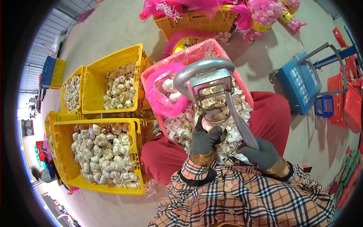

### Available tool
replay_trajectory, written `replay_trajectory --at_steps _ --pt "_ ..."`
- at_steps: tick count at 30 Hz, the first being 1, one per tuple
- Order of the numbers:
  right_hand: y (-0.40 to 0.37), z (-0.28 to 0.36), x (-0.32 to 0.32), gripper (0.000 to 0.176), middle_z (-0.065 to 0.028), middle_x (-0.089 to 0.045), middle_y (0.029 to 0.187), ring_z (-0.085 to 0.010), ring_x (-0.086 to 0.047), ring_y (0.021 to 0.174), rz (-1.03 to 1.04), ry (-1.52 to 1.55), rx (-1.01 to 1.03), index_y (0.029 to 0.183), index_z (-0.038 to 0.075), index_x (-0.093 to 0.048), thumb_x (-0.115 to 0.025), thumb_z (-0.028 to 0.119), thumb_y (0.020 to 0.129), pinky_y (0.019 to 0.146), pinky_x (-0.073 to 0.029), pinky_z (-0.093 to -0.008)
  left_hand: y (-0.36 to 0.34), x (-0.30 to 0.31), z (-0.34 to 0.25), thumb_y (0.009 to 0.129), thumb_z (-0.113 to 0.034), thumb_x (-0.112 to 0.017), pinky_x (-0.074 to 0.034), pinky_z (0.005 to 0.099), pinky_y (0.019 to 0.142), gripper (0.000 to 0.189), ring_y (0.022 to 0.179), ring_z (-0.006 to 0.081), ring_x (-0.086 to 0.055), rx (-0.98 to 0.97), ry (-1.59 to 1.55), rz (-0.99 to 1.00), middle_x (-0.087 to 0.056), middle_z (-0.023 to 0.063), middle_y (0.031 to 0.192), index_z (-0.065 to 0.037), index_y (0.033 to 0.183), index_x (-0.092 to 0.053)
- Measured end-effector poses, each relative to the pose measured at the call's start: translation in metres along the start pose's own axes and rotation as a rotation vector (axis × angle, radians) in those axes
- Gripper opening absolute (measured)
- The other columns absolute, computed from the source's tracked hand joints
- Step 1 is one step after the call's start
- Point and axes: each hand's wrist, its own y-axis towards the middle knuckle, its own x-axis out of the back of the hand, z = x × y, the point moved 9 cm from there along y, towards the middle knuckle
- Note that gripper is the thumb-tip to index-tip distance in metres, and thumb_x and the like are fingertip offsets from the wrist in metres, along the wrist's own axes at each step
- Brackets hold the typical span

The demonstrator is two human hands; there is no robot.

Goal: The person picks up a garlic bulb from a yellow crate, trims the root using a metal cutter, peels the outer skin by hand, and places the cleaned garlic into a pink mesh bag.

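Note:
My left hand (pixel 204 143), in a dark grey glove, is closed round a garlic bulb (pixel 207 124) under the metal loops of a lever-type cutter (pixel 211 80). My right hand (pixel 261 154), gloved the same way, wraps round the end of the cutter's long grey handle (pixel 239 123). The cutter stands over a pink crate (pixel 245 89) between my knees, which holds many papery garlic skins (pixel 177 126). Over the crate's left side lies a bright pink mesh bag (pixel 155 94), its mouth open around white garlic bulbs (pixel 170 90).
Yellow crates (pixel 94 192) of garlic bulbs stand at my left. Ahead, a yellow crate (pixel 193 25) carries pink mesh, beside filled net bags (pixel 261 17). A blue wheeled machine (pixel 297 81), a small blue basket (pixel 324 106) and red crates (pixel 349 109) are at the right.

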Motion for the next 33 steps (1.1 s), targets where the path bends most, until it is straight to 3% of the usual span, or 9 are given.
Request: replay_trajectory --at_steps 4,11,13,15,16,19,25,28,33 --pt "0.021 -0.010 -0.003 0.037 -0.0041 -0.057 0.069 -0.0098 -0.053 0.062 0.036 -0.010 0.019 0.092 0.001 -0.059 -0.064 0.035 0.079 0.056 -0.043 -0.0271 0.007 -0.003 0.000 0.079 -0.016 -0.067 -0.047 0.0267 0.057 0.052 0.066 0.0165 -0.055 -0.068 -0.022 0.172 -0.059 0.0098 0.092 0.000 0.122 -0.042" --pt "0.087 -0.001 0.007 0.036 -0.0093 -0.058 0.069 -0.0160 -0.055 0.063 -0.186 -0.156 0.521 0.092 0.001 -0.058 -0.065 0.034 0.078 0.059 -0.044 -0.0312 0.005 -0.002 0.000 0.075 -0.027 -0.072 -0.043 0.0251 0.053 0.061 0.066 0.0163 -0.055 -0.071 -0.010 0.069 -0.058 0.0098 0.096 -0.002 0.122 -0.041" --pt "0.087 0.016 0.013 0.035 -0.0114 -0.059 0.072 -0.0193 -0.057 0.064 -0.253 -0.182 0.574 0.091 0.002 -0.058 -0.065 0.034 0.078 0.061 -0.045 -0.0333 0.009 -0.008 -0.002 0.074 -0.033 -0.073 -0.043 0.0247 0.054 0.064 0.067 0.0160 -0.055 -0.159 -0.059 0.242 -0.059 0.0102 0.096 -0.002 0.121 -0.042" --pt "0.068 0.026 0.021 0.039 -0.0140 -0.059 0.077 -0.0257 -0.057 0.067 -0.411 -0.482 0.569 0.091 0.003 -0.058 -0.068 0.037 0.075 0.063 -0.045 -0.0370 0.002 -0.001 0.004 0.072 -0.044 -0.072 -0.048 0.0228 0.059 0.065 0.079 0.0146 -0.059 -0.146 -0.020 0.218 -0.060 0.0081 0.095 -0.004 0.115 -0.046" --pt "0.026 0.049 0.018 0.044 -0.0139 -0.057 0.081 -0.0281 -0.057 0.069 -0.763 -0.834 0.921 0.092 0.003 -0.057 -0.070 0.040 0.072 0.063 -0.045 -0.0384 0.001 0.007 0.011 0.073 -0.046 -0.070 -0.048 0.0229 0.058 0.065 0.077 0.0145 -0.059 -0.149 -0.031 0.183 -0.060 0.0080 0.094 -0.003 0.115 -0.046" --pt "-0.026 0.054 0.006 0.050 -0.0127 -0.057 0.083 -0.0270 -0.056 0.070 -0.756 -0.642 1.043 0.095 0.003 -0.056 -0.070 0.044 0.071 0.061 -0.045 -0.0355 -0.006 0.011 0.015 0.076 -0.052 -0.064 -0.049 0.0242 0.059 0.067 0.075 0.0147 -0.059 -0.177 0.029 0.141 -0.060 0.0074 0.092 -0.003 0.118 -0.045" --pt "0.019 0.032 -0.023 0.065 -0.0103 -0.059 0.094 -0.0181 -0.059 0.086 -0.323 -0.075 0.724 0.112 0.000 -0.049 -0.077 0.038 0.066 0.073 -0.048 -0.0297 -0.034 -0.008 0.010 0.085 -0.052 -0.051 -0.046 0.0311 0.084 0.068 0.100 0.0203 -0.053 -0.476 0.325 0.171 -0.051 0.0128 0.111 0.001 0.127 -0.037" --pt "0.026 0.045 -0.048 0.051 -0.0078 -0.060 0.092 -0.0122 -0.058 0.081 0.109 0.227 0.697 0.111 0.000 -0.053 -0.074 0.027 0.072 0.070 -0.048 -0.0269 -0.043 -0.006 0.011 0.089 -0.050 -0.044 -0.044 0.0322 0.086 0.065 0.104 0.0201 -0.050 -0.451 0.074 0.201 -0.048 0.0127 0.116 0.001 0.129 -0.035" --pt "0.027 0.031 -0.044 0.032 -0.0073 -0.060 0.084 -0.0107 -0.056 0.071 -0.168 0.070 0.842 0.097 0.000 -0.059 -0.070 0.022 0.077 0.062 -0.045 -0.0250 -0.040 0.022 0.034 0.093 -0.046 -0.039 -0.047 0.0244 0.072 0.061 0.087 0.0143 -0.056 -0.334 -0.072 0.156 -0.057 0.0092 0.105 0.001 0.131 -0.033"
